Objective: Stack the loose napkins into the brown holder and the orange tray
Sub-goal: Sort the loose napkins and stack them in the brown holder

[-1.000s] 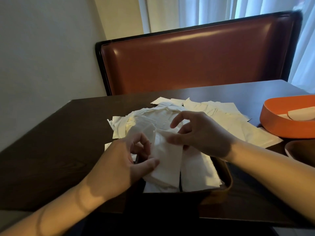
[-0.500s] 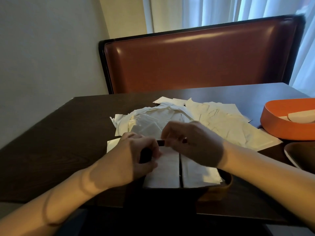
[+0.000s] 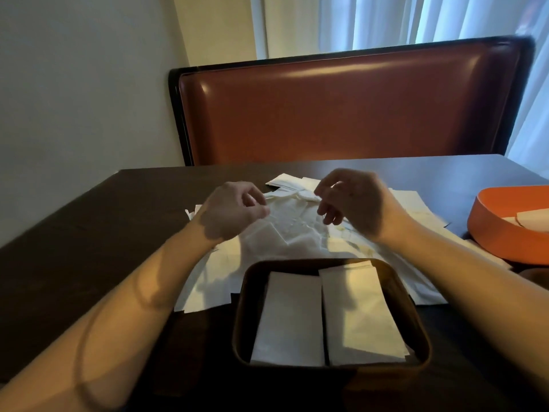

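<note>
Thin paper napkins [image 3: 297, 230] feel light and limp; our left hand [image 3: 230, 214] and right hand [image 3: 353, 203] hover loosely curled, holding nothing; we would pinch one edge.

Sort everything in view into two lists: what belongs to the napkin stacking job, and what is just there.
Job:
loose white paper napkins
brown square holder with two folded napkin stacks
orange oval tray
left hand
right hand

Just there:
dark wooden table
reddish-brown leather bench back
pale curtains

Open table to our left, clutter ahead

We see bare dark table [image 3: 89, 233] left of the loose napkins [image 3: 297, 233]; the brown holder [image 3: 246, 307] blocks the near middle, the orange tray [image 3: 490, 233] the right.
</note>
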Demonstrator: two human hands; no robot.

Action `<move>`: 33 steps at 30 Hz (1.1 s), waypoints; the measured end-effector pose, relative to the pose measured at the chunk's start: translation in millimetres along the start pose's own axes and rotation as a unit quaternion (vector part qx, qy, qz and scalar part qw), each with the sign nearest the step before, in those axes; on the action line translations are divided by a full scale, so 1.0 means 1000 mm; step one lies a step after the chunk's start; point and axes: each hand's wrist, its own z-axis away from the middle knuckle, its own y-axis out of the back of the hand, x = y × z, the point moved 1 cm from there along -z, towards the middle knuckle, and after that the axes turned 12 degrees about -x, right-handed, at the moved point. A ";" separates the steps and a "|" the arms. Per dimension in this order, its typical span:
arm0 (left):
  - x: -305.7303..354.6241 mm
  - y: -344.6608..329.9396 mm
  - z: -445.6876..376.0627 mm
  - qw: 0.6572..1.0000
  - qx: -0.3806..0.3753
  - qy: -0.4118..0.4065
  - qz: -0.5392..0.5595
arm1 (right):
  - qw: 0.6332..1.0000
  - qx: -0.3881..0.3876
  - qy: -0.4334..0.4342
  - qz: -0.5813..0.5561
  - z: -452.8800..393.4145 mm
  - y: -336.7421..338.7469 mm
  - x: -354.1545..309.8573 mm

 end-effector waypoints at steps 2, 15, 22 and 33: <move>-0.004 0.000 -0.020 0.995 -0.077 0.040 -0.051 | 0.997 -0.034 -0.048 0.056 -0.018 -0.010 0.020; -0.039 -0.011 -0.023 0.991 -0.124 -0.048 -0.030 | 0.986 -0.079 -0.090 0.114 -0.041 -0.045 0.044; -0.038 -0.019 -0.026 0.992 -0.043 -0.102 0.068 | 0.985 -0.022 -0.109 0.130 -0.030 -0.031 0.056; -0.037 -0.037 -0.033 0.987 0.077 -0.098 0.102 | 0.982 0.013 -0.149 0.114 -0.028 -0.027 0.055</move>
